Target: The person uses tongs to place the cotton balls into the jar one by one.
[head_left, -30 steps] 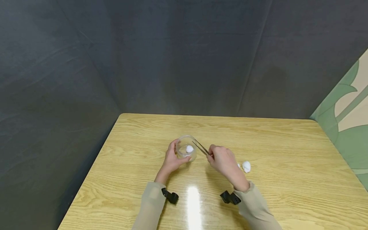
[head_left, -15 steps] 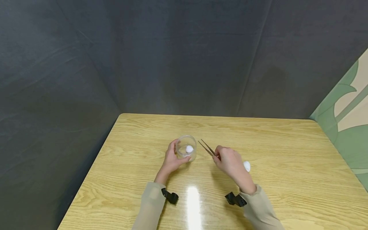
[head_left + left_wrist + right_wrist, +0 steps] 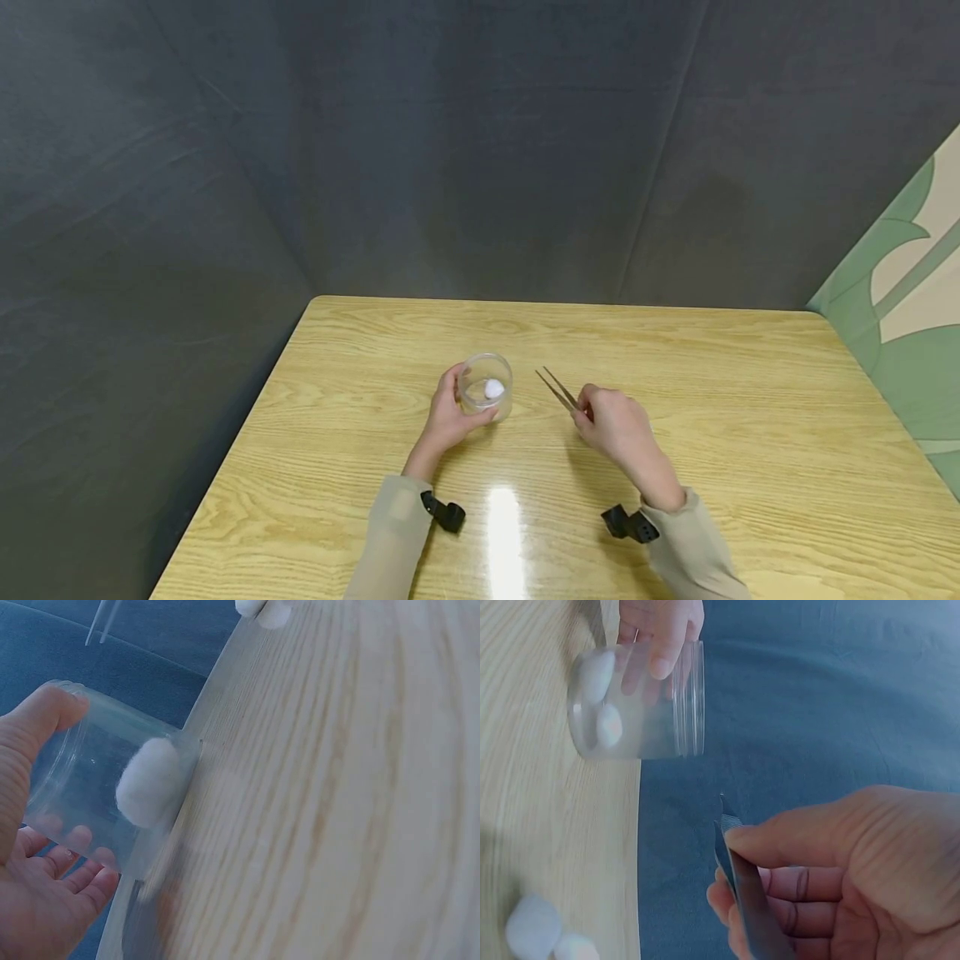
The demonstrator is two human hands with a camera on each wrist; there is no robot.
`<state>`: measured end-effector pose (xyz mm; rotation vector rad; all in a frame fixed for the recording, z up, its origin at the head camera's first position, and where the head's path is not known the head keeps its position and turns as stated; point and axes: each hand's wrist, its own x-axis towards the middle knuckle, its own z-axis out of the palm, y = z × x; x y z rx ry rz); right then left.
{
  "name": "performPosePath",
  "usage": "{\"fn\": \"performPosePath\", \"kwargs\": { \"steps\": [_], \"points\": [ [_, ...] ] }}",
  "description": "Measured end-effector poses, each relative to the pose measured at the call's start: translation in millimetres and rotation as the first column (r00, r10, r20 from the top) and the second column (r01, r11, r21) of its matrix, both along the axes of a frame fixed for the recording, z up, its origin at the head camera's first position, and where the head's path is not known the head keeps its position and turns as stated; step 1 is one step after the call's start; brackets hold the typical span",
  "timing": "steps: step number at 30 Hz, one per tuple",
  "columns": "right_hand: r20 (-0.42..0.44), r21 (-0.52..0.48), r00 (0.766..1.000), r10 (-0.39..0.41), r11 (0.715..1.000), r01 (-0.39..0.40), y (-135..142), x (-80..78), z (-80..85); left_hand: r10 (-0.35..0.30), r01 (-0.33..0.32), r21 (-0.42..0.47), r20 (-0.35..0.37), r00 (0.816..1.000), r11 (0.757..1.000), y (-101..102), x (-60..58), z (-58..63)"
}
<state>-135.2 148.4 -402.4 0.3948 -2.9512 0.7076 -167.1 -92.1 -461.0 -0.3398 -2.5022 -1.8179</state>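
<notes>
My left hand grips a clear plastic jar by its side, thumb and fingers around the wall. The jar stands upright and uncovered on the table. A white cotton ball lies on its bottom; the right wrist view shows a second white shape inside, and I cannot tell whether that is a reflection. To the right of the jar, my right hand pinches metal tweezers. Their tips are apart with nothing between them. Loose cotton balls lie on the table near the right hand, which hides them in the head view.
The wood-grain table has a bright light reflection near its front. A dark cloth hangs behind and to the left. A green and beige patterned surface stands at the right edge. Each wrist wears a black camera.
My right hand has drawn back to the right, taking the tweezers away from the jar's rim and covering the loose cotton balls in the head view. The left hand and jar stay put.
</notes>
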Motion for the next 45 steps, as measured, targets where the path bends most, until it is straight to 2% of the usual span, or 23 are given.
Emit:
{"fn": "performPosePath", "kwargs": {
  "steps": [3, 10, 12, 27, 45],
  "points": [
    [0.000, 0.004, 1.000, 0.000, 1.000, 0.000, 4, 0.8, -1.5, -0.001, 0.001, -0.001, 0.007, 1.000, 1.000, 0, -1.2, -1.6],
    [0.016, 0.023, 1.000, -0.011, 1.000, 0.011, 12, 3.0, -3.6, 0.009, -0.009, 0.006, 0.004, 1.000, 1.000, -4, -17.3, -36.4],
    [0.020, 0.022, 1.000, -0.017, 1.000, 0.017, 14, 3.6, -3.9, 0.013, -0.013, 0.008, 0.001, 1.000, 1.000, -4, -18.7, -39.9],
    [0.033, 0.014, 0.999, -0.040, 0.999, 0.040, 35, 9.3, -8.0, 0.025, -0.025, -0.014, -0.001, 1.000, 1.000, -4, -19.3, -39.9],
    [0.095, 0.035, 0.992, -0.085, 0.996, 0.082, 54, 15.1, -23.5, 0.025, -0.025, 0.001, 0.001, 1.000, 1.000, -4, -17.8, -39.7]
  ]
}}
